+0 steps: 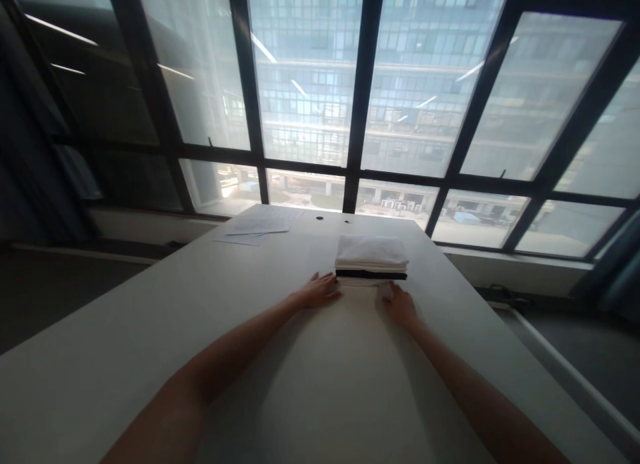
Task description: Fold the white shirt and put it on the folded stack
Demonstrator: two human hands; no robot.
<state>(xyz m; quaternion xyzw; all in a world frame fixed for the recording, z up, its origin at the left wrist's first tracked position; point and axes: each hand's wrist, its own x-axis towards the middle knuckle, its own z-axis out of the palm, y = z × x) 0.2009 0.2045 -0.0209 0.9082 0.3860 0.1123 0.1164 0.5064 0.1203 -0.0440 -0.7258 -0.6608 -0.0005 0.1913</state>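
Note:
A neat stack of folded cloths (pixel 373 251), mostly white with one black layer (pixel 371 275) low in the pile, lies on the white table (pixel 330 357). My left hand (pixel 319 291) rests at the stack's front left corner, fingers spread and fingertips at its edge. At the front right corner is my right hand (pixel 399 304), its fingers bent toward the lowest layers. Whether the right fingertips grip the bottom cloth or only touch it is too small to tell. Both forearms reach forward over the tabletop.
Several sheets of paper (pixel 255 227) lie at the table's far left. Two small dark spots, one a round hole (pixel 319 218), sit near the far edge. Beyond it stand tall windows with dark frames (pixel 354 117). Curtains (pixel 35 151) hang at the sides.

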